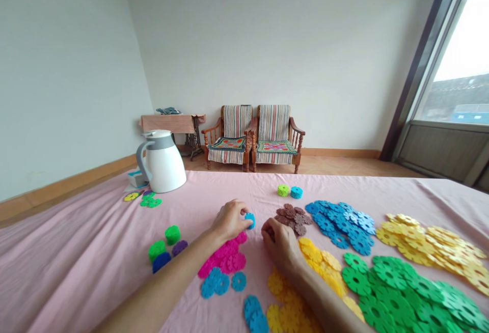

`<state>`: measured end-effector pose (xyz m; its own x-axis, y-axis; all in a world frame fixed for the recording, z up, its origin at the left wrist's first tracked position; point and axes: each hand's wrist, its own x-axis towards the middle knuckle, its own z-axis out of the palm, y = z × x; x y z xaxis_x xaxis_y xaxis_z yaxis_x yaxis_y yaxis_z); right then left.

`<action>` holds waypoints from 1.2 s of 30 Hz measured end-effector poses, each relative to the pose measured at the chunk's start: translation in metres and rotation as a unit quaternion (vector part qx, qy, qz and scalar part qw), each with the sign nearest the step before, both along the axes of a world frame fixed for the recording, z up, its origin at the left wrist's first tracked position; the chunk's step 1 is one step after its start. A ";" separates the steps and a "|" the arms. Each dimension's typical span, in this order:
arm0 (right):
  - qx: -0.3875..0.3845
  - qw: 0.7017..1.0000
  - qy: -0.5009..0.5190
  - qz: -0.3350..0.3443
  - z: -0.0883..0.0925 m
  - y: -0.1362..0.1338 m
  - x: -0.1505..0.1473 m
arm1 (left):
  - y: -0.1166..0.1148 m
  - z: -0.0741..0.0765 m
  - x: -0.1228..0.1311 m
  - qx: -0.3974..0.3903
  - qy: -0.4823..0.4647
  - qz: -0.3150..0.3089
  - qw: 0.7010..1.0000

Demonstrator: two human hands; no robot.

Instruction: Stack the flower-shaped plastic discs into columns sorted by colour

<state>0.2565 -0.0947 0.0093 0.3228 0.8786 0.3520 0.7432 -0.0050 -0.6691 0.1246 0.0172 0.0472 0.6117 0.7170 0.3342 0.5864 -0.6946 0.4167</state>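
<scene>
Between the thumb and fingers of my left hand (229, 219) is a small light-blue stack of notched plastic discs (250, 220), tilted on edge. My right hand (281, 245) is closed just to its right, fingers curled down; whatever they pinch is hidden. Brown flower-shaped discs (293, 218) lie right beside those fingers. Under my left wrist spreads a heap of pink discs (229, 257), with loose light-blue discs (215, 282) nearer to me. Yellow discs (291, 305) lie around and partly beneath my right forearm.
Lime (283, 190) and blue stacks (296, 192) stand at the back. On the right are heaps of blue (346, 226), pale yellow (431, 241) and green discs (405, 292). Green stacks (172, 234) and a white jug (164, 167) stand left on the pink cloth (214, 190).
</scene>
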 end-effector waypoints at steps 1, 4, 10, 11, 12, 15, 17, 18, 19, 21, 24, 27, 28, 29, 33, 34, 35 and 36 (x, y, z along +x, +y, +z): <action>0.001 1.000 0.001 0.000 0.000 0.000 0.000 | 0.000 0.000 0.000 -0.001 0.002 0.000 1.000; 0.007 1.000 0.003 0.002 0.000 0.000 0.000 | -0.001 0.000 0.000 -0.004 0.007 -0.003 1.000; 0.024 1.000 0.007 0.001 0.001 0.000 -0.001 | -0.002 0.001 0.001 -0.008 0.009 -0.006 1.000; 0.027 1.000 0.008 0.000 0.002 0.000 -0.002 | -0.003 0.003 0.000 -0.006 0.008 -0.005 1.000; 0.032 0.999 0.009 -0.002 0.003 0.000 -0.002 | -0.004 0.004 -0.001 -0.004 0.003 -0.003 1.000; 0.051 0.998 0.016 -0.016 0.008 -0.001 -0.001 | -0.012 0.014 -0.008 -0.009 -0.022 -0.016 1.000; 0.064 0.997 0.022 -0.030 0.011 -0.002 0.001 | -0.024 0.022 -0.018 -0.041 -0.021 -0.074 0.996; 0.069 0.997 0.024 -0.037 0.013 -0.002 0.002 | -0.031 0.026 -0.024 -0.066 -0.005 -0.118 0.991; 0.073 0.996 0.026 -0.042 0.014 -0.002 0.003 | -0.039 0.029 -0.030 -0.091 0.015 -0.170 0.981; 0.077 0.996 0.028 -0.046 0.015 -0.002 0.004 | -0.057 0.035 -0.043 -0.135 0.069 -0.257 0.955; 0.074 0.996 0.029 -0.044 0.013 -0.002 0.004 | -0.083 0.040 -0.056 -0.147 0.122 -0.313 0.930; 0.068 0.996 0.030 -0.042 0.011 -0.001 0.004 | -0.101 0.040 -0.061 -0.120 0.137 -0.326 0.928; 0.067 0.996 0.029 -0.041 0.010 -0.001 0.004 | -0.104 0.039 -0.061 -0.118 0.142 -0.324 0.928; 0.065 0.997 0.029 -0.041 0.010 -0.001 0.004 | -0.106 0.037 -0.060 -0.119 0.148 -0.322 0.927; 0.062 0.997 0.025 -0.039 0.010 -0.001 0.004 | -0.108 0.028 -0.057 -0.114 0.152 -0.319 0.928; 0.062 0.997 0.025 -0.038 0.010 -0.002 0.003 | -0.107 0.026 -0.056 -0.112 0.151 -0.319 0.929; 0.063 0.997 0.024 -0.037 0.011 -0.002 0.003 | -0.108 0.025 -0.056 -0.110 0.151 -0.319 0.929; 0.063 0.997 0.023 -0.037 0.011 -0.002 0.003 | -0.108 0.024 -0.056 -0.108 0.150 -0.320 0.929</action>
